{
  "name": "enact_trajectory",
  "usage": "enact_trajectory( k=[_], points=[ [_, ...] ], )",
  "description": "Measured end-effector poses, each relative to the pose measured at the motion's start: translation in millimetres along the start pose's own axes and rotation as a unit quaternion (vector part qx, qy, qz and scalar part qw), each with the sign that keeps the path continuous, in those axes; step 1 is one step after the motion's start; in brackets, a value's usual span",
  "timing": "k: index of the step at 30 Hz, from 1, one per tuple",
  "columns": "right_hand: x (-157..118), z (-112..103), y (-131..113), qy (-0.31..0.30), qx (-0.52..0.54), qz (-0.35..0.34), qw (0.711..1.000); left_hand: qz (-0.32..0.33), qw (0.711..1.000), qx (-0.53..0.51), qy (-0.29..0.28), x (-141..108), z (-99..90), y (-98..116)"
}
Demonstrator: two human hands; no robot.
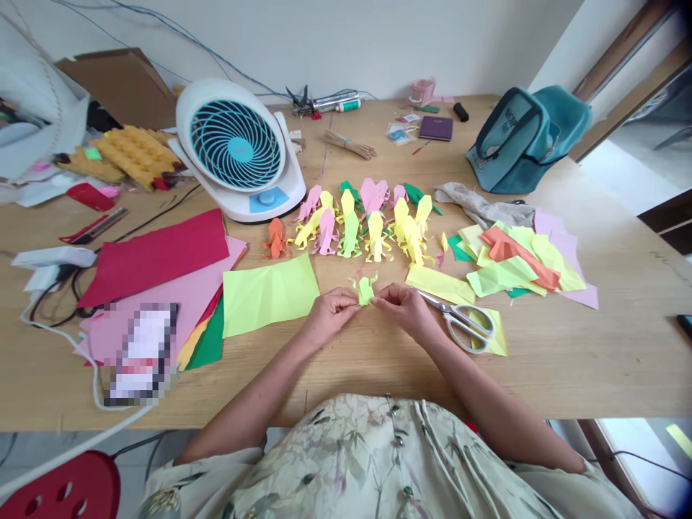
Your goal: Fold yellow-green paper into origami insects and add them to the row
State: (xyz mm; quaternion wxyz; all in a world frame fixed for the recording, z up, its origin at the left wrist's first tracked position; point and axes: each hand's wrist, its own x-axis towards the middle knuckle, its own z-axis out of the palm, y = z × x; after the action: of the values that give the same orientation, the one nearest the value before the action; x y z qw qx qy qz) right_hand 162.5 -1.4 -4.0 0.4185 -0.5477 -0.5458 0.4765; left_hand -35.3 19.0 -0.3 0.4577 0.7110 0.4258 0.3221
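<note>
A small light-green origami frog (366,290) is held between my two hands, just above the front middle of the table. My left hand (332,314) pinches its left lower side. On the opposite side, the thumb and fingers of my right hand (404,308) pinch its lower edge. Thin folded legs stick out at its top. Beyond it stand several finished paper frogs, among them a light-green frog (351,234), a pink frog (326,232) and an orange frog (276,238). Scissors (469,326) with white handles lie beside my right hand, partly on yellow paper (440,285).
A lime paper sheet (270,295) and a red sheet (156,256) lie to the left, near a pixelated phone (141,353). A white fan (238,148) stands behind them. Paper scraps (519,259) and a teal bag (527,140) are on the right.
</note>
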Motion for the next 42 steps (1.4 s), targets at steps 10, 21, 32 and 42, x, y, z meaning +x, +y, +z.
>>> enact_trajectory(
  k=[10, 21, 32, 42],
  points=[
    [29, 2, 2, -0.065, -0.073, 0.052, 0.994, -0.112, 0.989, -0.035, 0.091, 0, -2.9, -13],
    [25, 15, -5, -0.007, -0.198, -0.039, 0.979, -0.065, 0.976, 0.184, 0.098, -6, -5.8, -5],
    [18, 15, 4, 0.002, -0.326, -0.133, 0.936, 0.012, 0.973, 0.213, 0.086, -4, -8.2, -15],
    [15, 16, 15, -0.042, -0.428, -0.238, 0.871, 0.137, 0.931, 0.337, 0.044, -17, -3.6, -19]
  ],
)
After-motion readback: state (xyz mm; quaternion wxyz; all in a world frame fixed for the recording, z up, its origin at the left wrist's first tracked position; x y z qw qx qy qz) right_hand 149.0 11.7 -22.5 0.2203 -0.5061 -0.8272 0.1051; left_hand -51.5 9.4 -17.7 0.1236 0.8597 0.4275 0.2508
